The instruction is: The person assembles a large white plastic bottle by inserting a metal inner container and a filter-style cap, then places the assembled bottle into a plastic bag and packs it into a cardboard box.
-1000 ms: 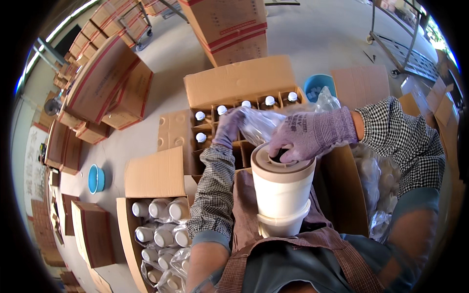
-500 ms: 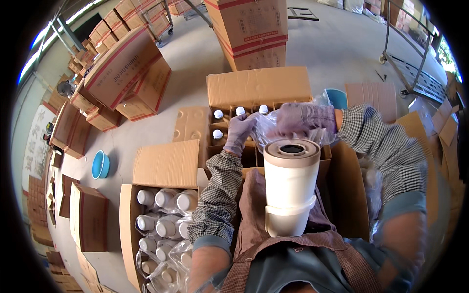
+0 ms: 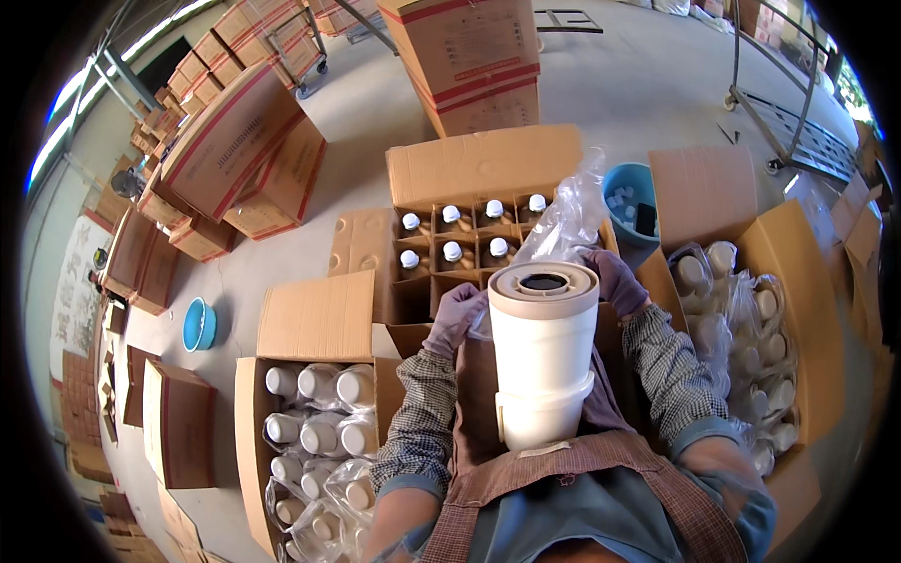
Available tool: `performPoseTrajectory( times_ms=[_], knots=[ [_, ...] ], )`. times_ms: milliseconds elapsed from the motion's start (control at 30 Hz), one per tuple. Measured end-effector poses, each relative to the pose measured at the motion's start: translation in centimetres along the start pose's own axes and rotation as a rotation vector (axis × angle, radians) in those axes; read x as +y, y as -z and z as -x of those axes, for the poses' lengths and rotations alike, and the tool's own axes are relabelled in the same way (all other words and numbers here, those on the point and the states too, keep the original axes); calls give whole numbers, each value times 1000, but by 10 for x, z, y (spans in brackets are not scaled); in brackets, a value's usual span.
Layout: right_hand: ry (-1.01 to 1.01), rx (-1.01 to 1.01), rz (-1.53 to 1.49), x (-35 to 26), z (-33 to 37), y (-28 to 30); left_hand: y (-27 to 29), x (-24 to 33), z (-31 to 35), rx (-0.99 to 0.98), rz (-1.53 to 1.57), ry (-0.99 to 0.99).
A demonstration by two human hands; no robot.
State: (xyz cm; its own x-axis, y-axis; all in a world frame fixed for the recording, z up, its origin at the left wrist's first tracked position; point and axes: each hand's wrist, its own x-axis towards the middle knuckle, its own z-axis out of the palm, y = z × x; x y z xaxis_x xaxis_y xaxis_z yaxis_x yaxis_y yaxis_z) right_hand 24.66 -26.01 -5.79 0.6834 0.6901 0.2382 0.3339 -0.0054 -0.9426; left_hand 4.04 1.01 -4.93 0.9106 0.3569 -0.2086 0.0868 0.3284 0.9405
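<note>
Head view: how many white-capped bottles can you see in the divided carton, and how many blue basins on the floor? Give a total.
White-capped bottles visible in the divided carton: 7
Blue basins: 2
Total: 9

A clear plastic bag [image 3: 568, 220] was held crumpled and upright just behind a tall white canister [image 3: 543, 357], above the divided carton [image 3: 469, 169].

The right hand [image 3: 615, 281] left the white container's [image 3: 544, 366] top and dropped behind it.
</note>
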Motion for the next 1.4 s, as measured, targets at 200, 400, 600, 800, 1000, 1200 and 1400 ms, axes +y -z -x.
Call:
performPoseTrajectory(
  times_ms=[200,400,600,800,1000,1200,1400],
  knots=[
    [-66,364,-121,-187,62,-10,-65,111,85,-78,94,-451],
    [492,23,603,-141,165,-10,-33,74,188,-428,-410,-690],
    [277,-281,662,-98,234,-49,-22,-30,252,-529,-1319,-683],
    [151,-115,418,-102,237,-55,-47,-6,246,-580,-1454,-546],
    [-292,-142,-428,-126,239,-34,-156,94,210,-506,-443,-245],
    [-189,93,-795,-154,247,-31,-303,98,178,-685,-258,-339],
    [-80,526,-860,-106,245,55,-336,101,167,-817,116,-377]
  ],
)
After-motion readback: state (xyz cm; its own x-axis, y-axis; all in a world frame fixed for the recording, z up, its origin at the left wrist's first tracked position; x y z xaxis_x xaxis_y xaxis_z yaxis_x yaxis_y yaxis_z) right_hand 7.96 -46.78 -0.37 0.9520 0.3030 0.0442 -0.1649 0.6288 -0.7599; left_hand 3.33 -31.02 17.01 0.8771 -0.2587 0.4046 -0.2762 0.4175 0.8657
